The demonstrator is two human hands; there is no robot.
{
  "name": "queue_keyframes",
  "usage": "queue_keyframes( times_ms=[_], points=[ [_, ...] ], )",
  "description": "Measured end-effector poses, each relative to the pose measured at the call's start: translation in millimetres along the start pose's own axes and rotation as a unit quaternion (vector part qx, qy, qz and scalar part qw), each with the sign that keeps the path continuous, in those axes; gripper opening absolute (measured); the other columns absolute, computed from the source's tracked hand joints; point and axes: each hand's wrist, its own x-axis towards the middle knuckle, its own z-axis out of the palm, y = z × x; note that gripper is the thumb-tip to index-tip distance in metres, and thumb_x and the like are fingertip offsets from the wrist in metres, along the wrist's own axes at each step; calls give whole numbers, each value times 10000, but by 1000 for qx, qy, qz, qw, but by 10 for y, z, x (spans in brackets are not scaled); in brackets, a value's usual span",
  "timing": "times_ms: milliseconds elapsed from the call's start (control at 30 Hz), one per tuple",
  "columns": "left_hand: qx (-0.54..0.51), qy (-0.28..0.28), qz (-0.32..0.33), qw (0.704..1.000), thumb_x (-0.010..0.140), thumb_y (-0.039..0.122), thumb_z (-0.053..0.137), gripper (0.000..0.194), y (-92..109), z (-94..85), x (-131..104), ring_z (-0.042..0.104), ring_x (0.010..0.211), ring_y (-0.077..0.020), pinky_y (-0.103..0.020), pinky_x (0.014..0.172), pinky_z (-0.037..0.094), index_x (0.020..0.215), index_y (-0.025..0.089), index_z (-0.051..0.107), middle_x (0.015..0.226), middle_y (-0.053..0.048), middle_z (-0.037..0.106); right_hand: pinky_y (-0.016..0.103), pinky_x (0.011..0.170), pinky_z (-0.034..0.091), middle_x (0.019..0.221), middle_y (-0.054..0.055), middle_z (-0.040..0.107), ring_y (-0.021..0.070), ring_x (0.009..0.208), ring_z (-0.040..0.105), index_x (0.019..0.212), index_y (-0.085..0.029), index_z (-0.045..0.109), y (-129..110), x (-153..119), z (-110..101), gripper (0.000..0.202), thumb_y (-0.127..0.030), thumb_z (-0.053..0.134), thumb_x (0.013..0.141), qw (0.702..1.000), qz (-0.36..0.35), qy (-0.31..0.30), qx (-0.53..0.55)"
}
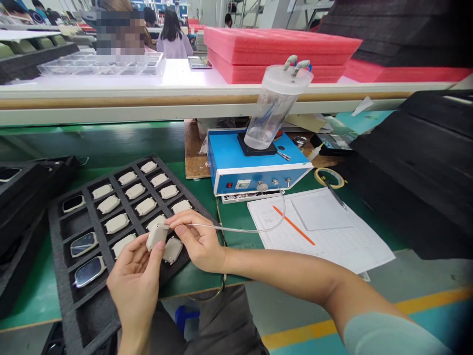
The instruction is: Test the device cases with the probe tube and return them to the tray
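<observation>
My left hand [138,271] is closed on a small beige casing [156,237], shaped like a watch body, gripping it between thumb and fingers. At the upper right edge of that casing, my right hand [201,244] pinches the end of a thin clear tube [244,230]. Whether the tube's tip enters the casing or only touches it, I cannot tell. The tube runs right to a blue control box [236,165]. Below both hands lies a black foam tray [62,276] with several beige casings, and a few with dark glass faces showing in its left column.
A clear cylinder [271,111] stands tilted on the box. Paper sheets [354,246], an orange stick [293,225], a pen [334,194] and a tape roll [342,178] lie to the right. Black foam [417,172] is stacked at right; pink foam [281,49] sits on the shelf. People work beyond.
</observation>
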Motion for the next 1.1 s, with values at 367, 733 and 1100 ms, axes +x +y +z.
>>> queue_keyframes(
  times_ms=[367, 733, 1100],
  points=[
    [-2, 1, -2, 1000, 655, 281, 938, 408, 12, 2, 7, 803, 837, -174, -194, 779, 633, 1001, 151, 765, 938, -76, 834, 363, 872, 648, 1041, 95, 767, 202, 1006, 749, 972, -244, 704, -2, 10, 6, 202, -382, 576, 1045, 1000, 6, -1, -3],
    [-7, -4, 5, 1000, 662, 269, 932, 391, 4, -9, 4, 800, 832, -157, -172, 786, 629, 997, 153, 767, 936, -68, 834, 355, 863, 645, 1038, 93, 765, 198, 1004, 747, 975, -240, 712, 2, 10, 7, 173, -340, 588, 1041, 1000, -3, 0, 6],
    [-12, -2, 0, 1000, 653, 257, 937, 390, 21, -1, 3, 795, 839, -144, -157, 804, 616, 991, 162, 765, 933, -56, 834, 359, 856, 646, 1033, 90, 770, 197, 996, 747, 962, -245, 707, -11, 17, 5, 197, -371, 580, 1044, 1000, 3, 1, -2]
  ],
)
